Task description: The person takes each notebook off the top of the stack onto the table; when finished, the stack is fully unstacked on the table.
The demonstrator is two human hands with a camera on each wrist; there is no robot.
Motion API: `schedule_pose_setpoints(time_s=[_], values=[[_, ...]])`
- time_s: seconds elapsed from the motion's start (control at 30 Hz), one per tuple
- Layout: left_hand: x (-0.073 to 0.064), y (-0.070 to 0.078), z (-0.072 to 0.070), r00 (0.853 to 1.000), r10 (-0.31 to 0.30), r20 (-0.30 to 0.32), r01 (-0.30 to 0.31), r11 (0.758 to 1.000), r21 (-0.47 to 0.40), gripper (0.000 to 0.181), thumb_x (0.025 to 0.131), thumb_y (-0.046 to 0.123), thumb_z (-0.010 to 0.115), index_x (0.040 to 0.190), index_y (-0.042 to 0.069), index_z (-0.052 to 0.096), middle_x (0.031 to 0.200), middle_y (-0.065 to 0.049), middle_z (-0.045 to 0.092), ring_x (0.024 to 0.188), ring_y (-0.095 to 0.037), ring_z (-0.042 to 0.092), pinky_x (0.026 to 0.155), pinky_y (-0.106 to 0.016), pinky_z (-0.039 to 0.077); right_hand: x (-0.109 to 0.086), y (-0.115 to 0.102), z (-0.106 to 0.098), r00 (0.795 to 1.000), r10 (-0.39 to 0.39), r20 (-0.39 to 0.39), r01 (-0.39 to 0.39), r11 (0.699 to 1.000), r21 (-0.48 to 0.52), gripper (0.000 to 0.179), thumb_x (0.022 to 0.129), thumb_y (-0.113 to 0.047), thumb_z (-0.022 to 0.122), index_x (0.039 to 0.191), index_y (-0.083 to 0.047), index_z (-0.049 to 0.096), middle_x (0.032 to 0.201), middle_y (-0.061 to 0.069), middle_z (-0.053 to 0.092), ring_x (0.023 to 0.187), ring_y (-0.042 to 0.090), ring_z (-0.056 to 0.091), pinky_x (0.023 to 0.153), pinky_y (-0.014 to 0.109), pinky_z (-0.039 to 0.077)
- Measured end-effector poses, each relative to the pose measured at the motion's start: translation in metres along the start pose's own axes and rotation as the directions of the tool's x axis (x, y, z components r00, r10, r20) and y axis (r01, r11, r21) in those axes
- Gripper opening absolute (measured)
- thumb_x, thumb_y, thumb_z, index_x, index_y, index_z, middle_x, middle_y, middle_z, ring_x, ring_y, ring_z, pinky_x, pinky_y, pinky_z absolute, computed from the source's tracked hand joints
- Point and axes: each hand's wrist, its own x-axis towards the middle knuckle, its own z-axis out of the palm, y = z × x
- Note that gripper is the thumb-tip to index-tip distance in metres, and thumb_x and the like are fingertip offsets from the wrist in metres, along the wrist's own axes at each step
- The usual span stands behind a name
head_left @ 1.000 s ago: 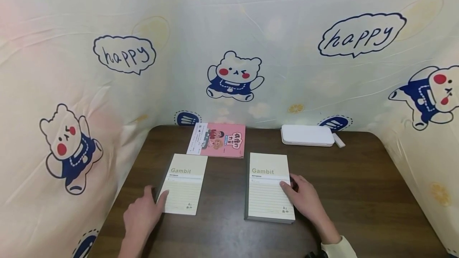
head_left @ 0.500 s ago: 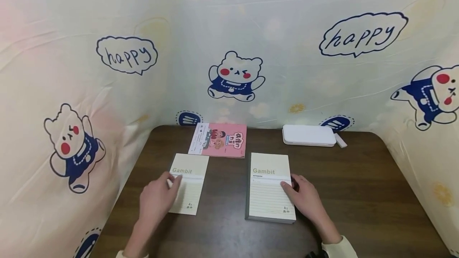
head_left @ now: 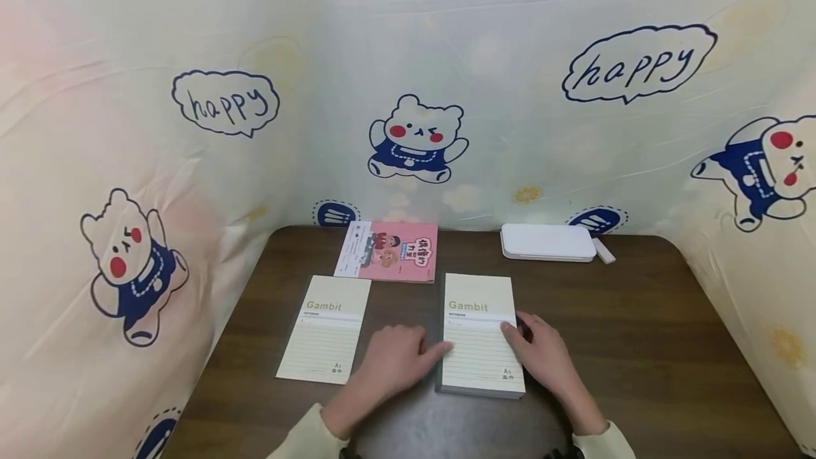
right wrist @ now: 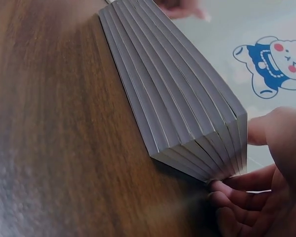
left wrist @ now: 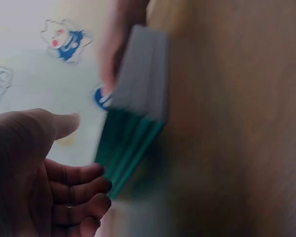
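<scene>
A stack of several cream "Gambit" notebooks (head_left: 478, 356) stands on the table right of centre; its green spines show in the left wrist view. My right hand (head_left: 545, 356) holds the stack's right side, the thumb on the top cover and the fingers curled against the page edges near the bottom. From the left, my left hand (head_left: 397, 358) reaches the spine side, its thumb tip overlapping the top cover's left edge. In the left wrist view its loosely bent fingers (left wrist: 84, 190) are right at the spines. Left of it lies a single matching notebook (head_left: 325, 331).
Behind the single notebook lies a pink and white book (head_left: 403, 250) with cartoon figures. A white case (head_left: 547, 241) sits at the back right, with a small white block (head_left: 603, 251) beside it. A cloth with printed bears (head_left: 417, 140) hangs around the brown table (head_left: 656, 346).
My left hand has left the single notebook's left side, passed over it and moved right to the stack's spine side. The right hand has stayed on the stack.
</scene>
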Motion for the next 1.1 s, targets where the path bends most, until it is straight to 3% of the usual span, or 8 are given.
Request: schedule_pose_setpoints(time_s=[0.07,0.13,0.2,0.4,0.57,0.73,0.9,1.1], values=[[0.0,0.003,0.012,0.999,0.016,0.041,-0.015,1.0,-0.027,0.061,0.104,0.074,0.058,0.068,0.025,0.054,0.056,0.01,0.046,0.051,-0.01,0.041,0.051,-0.031,0.031,-0.001,0.001,-0.001,1.0,-0.014,0.0,0.014,1.0,0.011,0.057,0.116,-0.04,0.057,0.153,0.004,0.06,0.126,0.018,0.072,0.115,0.034,0.069,0.097,0.051,0.055],[-0.001,0.005,0.02,0.997,0.036,0.072,-0.032,0.997,-0.065,0.057,0.107,0.067,0.06,0.069,0.025,0.053,0.057,0.01,0.044,0.052,-0.009,0.038,0.052,-0.031,0.03,-0.003,0.002,-0.001,0.999,-0.033,-0.003,0.033,0.999,0.022,0.054,0.118,-0.033,0.053,0.154,0.006,0.058,0.139,0.022,0.07,0.131,0.041,0.066,0.11,0.06,0.051],[-0.001,0.007,0.023,0.995,0.052,0.085,-0.043,0.993,-0.108,0.053,0.109,0.059,0.061,0.071,0.023,0.053,0.058,0.009,0.042,0.053,-0.009,0.035,0.053,-0.031,0.029,-0.003,0.003,-0.001,0.999,-0.05,-0.01,0.05,0.998,0.031,0.05,0.118,-0.028,0.051,0.154,0.006,0.058,0.142,0.023,0.069,0.137,0.041,0.063,0.114,0.061,0.048],[0.0,0.007,0.027,0.997,0.032,0.072,-0.018,0.982,-0.189,0.049,0.111,0.045,0.064,0.071,0.022,0.051,0.058,0.01,0.038,0.052,-0.008,0.031,0.053,-0.029,0.027,-0.002,0.006,0.001,0.997,-0.073,-0.031,0.074,0.997,0.03,0.045,0.119,-0.024,0.049,0.154,0.003,0.06,0.116,0.01,0.073,0.109,0.026,0.065,0.099,0.047,0.051],[-0.003,0.002,0.025,0.999,-0.004,0.051,0.017,0.964,-0.265,0.051,0.11,0.042,0.068,0.068,0.022,0.048,0.057,0.011,0.037,0.051,-0.007,0.03,0.052,-0.027,0.026,-0.002,0.007,0.002,0.997,-0.072,-0.025,0.073,0.996,0.046,0.046,0.119,-0.024,0.048,0.154,0.003,0.059,0.109,0.007,0.07,0.101,0.023,0.06,0.091,0.039,0.049],[-0.012,-0.013,0.021,0.998,-0.062,0.031,0.069,0.944,-0.324,0.049,0.11,0.04,0.067,0.069,0.021,0.049,0.057,0.012,0.039,0.052,-0.006,0.033,0.052,-0.027,0.028,-0.002,0.007,0.004,0.998,-0.062,-0.007,0.063,0.997,0.055,0.046,0.119,-0.023,0.049,0.155,0.005,0.057,0.103,0.008,0.065,0.09,0.021,0.054,0.078,0.031,0.043],[-0.027,-0.033,0.01,0.985,-0.174,0.014,0.168,0.919,-0.357,0.046,0.111,0.037,0.066,0.071,0.02,0.052,0.059,0.01,0.042,0.052,-0.008,0.038,0.052,-0.027,0.032,-0.001,0.006,0.005,0.998,-0.061,-0.001,0.061,0.996,0.059,0.047,0.119,-0.023,0.05,0.156,0.005,0.056,0.098,0.008,0.061,0.083,0.02,0.051,0.072,0.03,0.041],[-0.041,-0.054,-0.007,0.967,-0.254,-0.023,0.234,0.921,-0.313,0.044,0.112,0.03,0.065,0.071,0.018,0.053,0.058,0.007,0.042,0.053,-0.011,0.039,0.053,-0.028,0.032,-0.002,0.006,0.004,0.998,-0.061,-0.014,0.062,0.996,0.063,0.047,0.119,-0.023,0.051,0.156,0.005,0.056,0.101,0.009,0.064,0.085,0.021,0.052,0.073,0.03,0.041]])
